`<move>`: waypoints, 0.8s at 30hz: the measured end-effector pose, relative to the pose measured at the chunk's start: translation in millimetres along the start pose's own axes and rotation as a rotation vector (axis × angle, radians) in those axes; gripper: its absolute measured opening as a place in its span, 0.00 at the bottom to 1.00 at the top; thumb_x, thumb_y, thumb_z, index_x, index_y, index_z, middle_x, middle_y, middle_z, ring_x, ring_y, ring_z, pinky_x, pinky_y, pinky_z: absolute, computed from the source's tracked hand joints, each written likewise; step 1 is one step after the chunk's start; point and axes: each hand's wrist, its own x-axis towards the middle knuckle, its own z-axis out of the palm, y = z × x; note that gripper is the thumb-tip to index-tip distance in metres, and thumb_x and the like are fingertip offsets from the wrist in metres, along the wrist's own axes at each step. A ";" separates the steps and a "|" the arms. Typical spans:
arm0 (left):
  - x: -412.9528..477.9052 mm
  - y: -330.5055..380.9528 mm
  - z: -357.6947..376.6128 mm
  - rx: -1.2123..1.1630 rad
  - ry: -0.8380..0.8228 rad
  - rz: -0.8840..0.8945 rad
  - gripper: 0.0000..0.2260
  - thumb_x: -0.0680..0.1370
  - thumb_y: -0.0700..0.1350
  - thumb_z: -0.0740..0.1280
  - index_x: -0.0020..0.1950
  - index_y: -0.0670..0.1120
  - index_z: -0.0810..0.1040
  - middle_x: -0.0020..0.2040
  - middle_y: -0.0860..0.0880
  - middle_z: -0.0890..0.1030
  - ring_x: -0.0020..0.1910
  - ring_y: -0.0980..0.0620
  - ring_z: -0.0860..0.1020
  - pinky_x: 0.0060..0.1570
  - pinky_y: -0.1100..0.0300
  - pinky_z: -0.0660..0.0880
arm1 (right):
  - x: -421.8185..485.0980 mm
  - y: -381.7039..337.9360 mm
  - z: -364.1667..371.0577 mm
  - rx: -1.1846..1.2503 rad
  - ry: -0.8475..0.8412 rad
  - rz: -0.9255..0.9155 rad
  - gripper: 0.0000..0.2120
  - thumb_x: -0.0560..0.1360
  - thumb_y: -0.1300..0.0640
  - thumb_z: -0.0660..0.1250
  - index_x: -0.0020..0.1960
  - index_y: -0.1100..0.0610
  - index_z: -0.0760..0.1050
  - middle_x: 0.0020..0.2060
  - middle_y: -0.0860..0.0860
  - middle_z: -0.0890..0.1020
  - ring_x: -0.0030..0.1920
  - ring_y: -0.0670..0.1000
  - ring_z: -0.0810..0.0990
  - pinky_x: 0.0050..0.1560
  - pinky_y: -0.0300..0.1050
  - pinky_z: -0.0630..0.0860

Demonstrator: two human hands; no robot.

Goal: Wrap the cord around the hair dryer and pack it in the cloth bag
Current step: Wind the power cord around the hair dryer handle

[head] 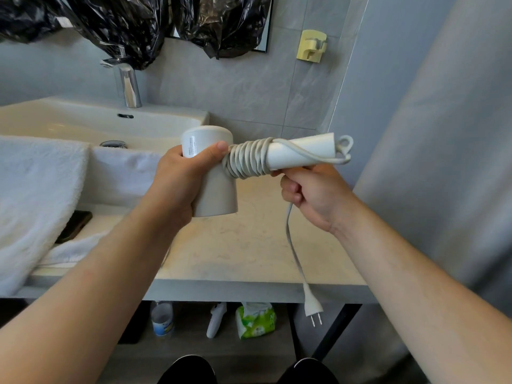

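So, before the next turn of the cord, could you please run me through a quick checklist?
1. Left hand has a firm grip on the hair dryer body: ok.
2. Right hand closed on the cord: ok.
3. Coils tight and side by side on the handle: ok.
4. Cord fully wrapped: not ok, a tail hangs with the plug loose below the counter edge.
5. Cloth bag ready nearby: cannot tell, not in view.
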 end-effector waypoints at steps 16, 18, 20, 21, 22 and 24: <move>-13.3 -2.0 13.2 0.455 0.461 0.410 0.28 0.66 0.57 0.77 0.59 0.52 0.69 0.44 0.63 0.74 0.41 0.61 0.74 0.40 0.65 0.69 | -5.2 -7.9 27.5 -0.530 0.094 0.277 0.08 0.79 0.64 0.60 0.53 0.66 0.76 0.39 0.58 0.82 0.27 0.46 0.68 0.23 0.35 0.66; -14.0 -1.8 13.8 0.498 0.475 0.419 0.29 0.66 0.58 0.77 0.62 0.51 0.69 0.47 0.61 0.74 0.44 0.59 0.73 0.41 0.61 0.68 | -3.3 -10.3 25.8 -0.624 0.094 0.259 0.07 0.77 0.63 0.63 0.45 0.65 0.78 0.35 0.56 0.82 0.27 0.47 0.69 0.23 0.36 0.67; -14.5 -2.5 14.6 0.531 0.475 0.433 0.30 0.66 0.58 0.77 0.63 0.51 0.69 0.50 0.59 0.74 0.45 0.58 0.71 0.43 0.61 0.67 | -1.8 -11.8 24.6 -0.734 0.079 0.229 0.09 0.76 0.61 0.65 0.38 0.61 0.79 0.30 0.53 0.81 0.26 0.47 0.70 0.24 0.38 0.68; -14.7 -2.8 14.5 0.550 0.459 0.444 0.30 0.67 0.58 0.76 0.63 0.51 0.68 0.50 0.59 0.73 0.45 0.58 0.71 0.43 0.60 0.67 | -1.3 -13.0 23.8 -0.790 0.066 0.213 0.10 0.75 0.60 0.67 0.35 0.60 0.79 0.29 0.53 0.80 0.25 0.47 0.70 0.24 0.39 0.69; -13.6 -3.4 13.2 0.574 0.431 0.454 0.30 0.66 0.58 0.76 0.63 0.52 0.68 0.50 0.59 0.73 0.46 0.56 0.72 0.43 0.59 0.68 | -0.8 -15.2 22.7 -0.839 0.050 0.193 0.11 0.74 0.58 0.68 0.33 0.59 0.79 0.28 0.53 0.79 0.26 0.48 0.70 0.25 0.39 0.68; -10.2 -3.9 8.1 0.620 0.340 0.446 0.29 0.66 0.58 0.77 0.61 0.54 0.67 0.46 0.60 0.74 0.46 0.54 0.74 0.44 0.55 0.74 | 0.5 -21.2 17.9 -0.947 0.026 0.132 0.13 0.73 0.54 0.70 0.31 0.58 0.79 0.28 0.55 0.77 0.26 0.49 0.70 0.29 0.42 0.67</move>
